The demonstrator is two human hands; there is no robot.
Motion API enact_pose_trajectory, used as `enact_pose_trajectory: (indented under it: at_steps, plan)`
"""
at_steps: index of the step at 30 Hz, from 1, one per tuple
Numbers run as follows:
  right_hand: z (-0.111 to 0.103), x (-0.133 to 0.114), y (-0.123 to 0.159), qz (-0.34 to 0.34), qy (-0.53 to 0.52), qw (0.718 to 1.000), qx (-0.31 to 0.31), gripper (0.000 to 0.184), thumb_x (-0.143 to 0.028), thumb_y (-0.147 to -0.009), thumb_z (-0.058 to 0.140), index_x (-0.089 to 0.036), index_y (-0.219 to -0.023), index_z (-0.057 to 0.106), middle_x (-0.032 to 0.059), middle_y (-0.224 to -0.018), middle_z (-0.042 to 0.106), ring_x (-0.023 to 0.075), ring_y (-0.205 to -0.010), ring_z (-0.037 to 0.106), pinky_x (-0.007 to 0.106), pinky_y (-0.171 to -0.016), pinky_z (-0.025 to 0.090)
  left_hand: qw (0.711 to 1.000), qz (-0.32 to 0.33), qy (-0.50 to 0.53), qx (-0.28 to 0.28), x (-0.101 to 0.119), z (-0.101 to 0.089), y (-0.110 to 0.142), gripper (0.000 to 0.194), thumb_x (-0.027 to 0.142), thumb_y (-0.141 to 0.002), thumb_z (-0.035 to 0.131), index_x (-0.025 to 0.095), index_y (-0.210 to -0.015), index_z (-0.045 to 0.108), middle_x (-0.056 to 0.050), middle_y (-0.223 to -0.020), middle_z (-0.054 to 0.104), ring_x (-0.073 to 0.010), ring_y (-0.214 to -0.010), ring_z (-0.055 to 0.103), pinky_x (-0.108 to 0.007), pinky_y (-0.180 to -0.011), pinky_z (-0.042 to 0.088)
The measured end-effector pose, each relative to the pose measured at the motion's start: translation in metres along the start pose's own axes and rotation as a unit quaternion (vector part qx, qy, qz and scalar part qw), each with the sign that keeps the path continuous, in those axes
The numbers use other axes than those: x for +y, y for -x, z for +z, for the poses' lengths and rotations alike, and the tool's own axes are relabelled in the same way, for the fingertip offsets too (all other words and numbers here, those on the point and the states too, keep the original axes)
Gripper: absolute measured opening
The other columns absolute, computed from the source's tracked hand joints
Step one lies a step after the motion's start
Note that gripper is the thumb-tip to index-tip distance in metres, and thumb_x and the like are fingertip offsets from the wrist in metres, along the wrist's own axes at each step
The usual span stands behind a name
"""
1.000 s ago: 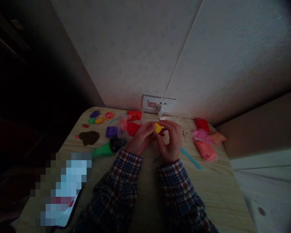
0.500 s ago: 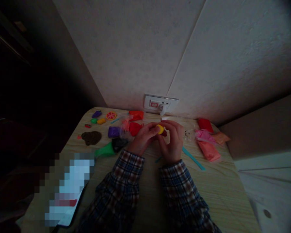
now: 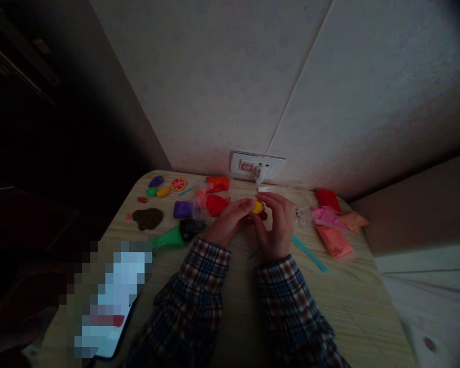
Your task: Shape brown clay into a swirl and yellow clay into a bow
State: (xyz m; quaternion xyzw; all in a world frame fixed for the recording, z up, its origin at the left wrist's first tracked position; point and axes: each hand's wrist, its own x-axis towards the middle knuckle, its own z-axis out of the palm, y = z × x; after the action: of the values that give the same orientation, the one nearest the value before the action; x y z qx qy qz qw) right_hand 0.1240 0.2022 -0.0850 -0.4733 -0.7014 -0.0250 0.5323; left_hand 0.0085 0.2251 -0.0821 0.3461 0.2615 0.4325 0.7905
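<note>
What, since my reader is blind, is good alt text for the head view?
Left hand and right hand in plaid sleeves hold a yellow lump over a wood-grain table. Around them lie coloured packets, a turquoise strip, a toy citrus slice and a pixelated screen.

Dim throughout, the view sinks to near-black at left, while a pixelated screen [image 3: 115,301] glows at lower left.

A plug [image 3: 259,175] sits in the white socket [image 3: 277,164] on the pale wall [image 3: 214,92] just above the far edge of the wooden table [image 3: 352,301], and a partly pixelated phone [image 3: 109,347] lies slantwise at the table's near left.
</note>
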Motion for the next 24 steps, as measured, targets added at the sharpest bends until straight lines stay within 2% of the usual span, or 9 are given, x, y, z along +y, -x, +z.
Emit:
enact_pose_trajectory:
  at_steps: [5, 8, 14, 20, 24]
  plan:
    - [-0.0016, -0.0005, 0.0001, -0.001, 0.011, 1.000, 0.011, 0.020, -0.023, -0.085, 0.057, -0.023, -0.105, 0.058, 0.0063, -0.101, 0.062, 0.0236, -0.097, 0.056, 0.043, -0.083, 0.045, 1.000, -0.001, -0.013, -0.011, 0.0000, 0.0012, 0.0000, 0.040, 0.050, -0.071, 0.070, 0.013, -0.086, 0.064, -0.005, -0.079, 0.065, -0.0179, -0.084, 0.061, -0.030, -0.077, 0.046]
    - [-0.0025, -0.0007, -0.0001, -0.004, 0.006, 1.000, 0.006, 0.021, -0.021, -0.085, 0.056, -0.023, -0.106, 0.058, 0.0065, -0.102, 0.062, 0.0235, -0.097, 0.056, 0.042, -0.083, 0.045, 1.000, 0.001, -0.016, -0.025, 0.0008, 0.0021, -0.0002, 0.039, 0.047, -0.069, 0.072, 0.013, -0.086, 0.064, -0.005, -0.081, 0.065, -0.0178, -0.085, 0.061, -0.030, -0.078, 0.046]
    - [-0.0020, -0.0008, -0.0009, -0.003, 0.001, 1.000, 0.010, 0.024, -0.021, -0.084, 0.059, -0.023, -0.108, 0.058, 0.0060, -0.101, 0.061, 0.0223, -0.097, 0.055, 0.040, -0.083, 0.045, 1.000, 0.006, -0.005, -0.014, -0.0019, 0.0019, -0.0006, 0.040, 0.051, -0.072, 0.068, 0.013, -0.083, 0.065, -0.006, -0.080, 0.066, -0.0219, -0.089, 0.063, -0.032, -0.078, 0.049]
    - [-0.0022, 0.0008, 0.0005, -0.014, -0.002, 1.000, -0.003, 0.025, -0.018, -0.085, 0.056, -0.022, -0.109, 0.057, 0.0065, -0.100, 0.061, 0.0222, -0.097, 0.055, 0.039, -0.083, 0.045, 0.999, 0.029, 0.001, -0.025, -0.0006, 0.0021, -0.0005, 0.033, 0.046, -0.073, 0.069, 0.015, -0.084, 0.062, -0.004, -0.080, 0.066, -0.0201, -0.088, 0.063, -0.030, -0.077, 0.049]
    - [-0.0028, 0.0002, 0.0005, -0.014, -0.005, 1.000, -0.005, 0.025, -0.018, -0.085, 0.056, -0.023, -0.110, 0.056, 0.0059, -0.100, 0.061, 0.0222, -0.095, 0.055, 0.039, -0.082, 0.045, 1.000, 0.022, -0.014, -0.009, 0.0001, 0.0028, 0.0002, 0.040, 0.052, -0.073, 0.067, 0.014, -0.085, 0.063, -0.005, -0.079, 0.066, -0.0213, -0.087, 0.063, -0.032, -0.077, 0.049]
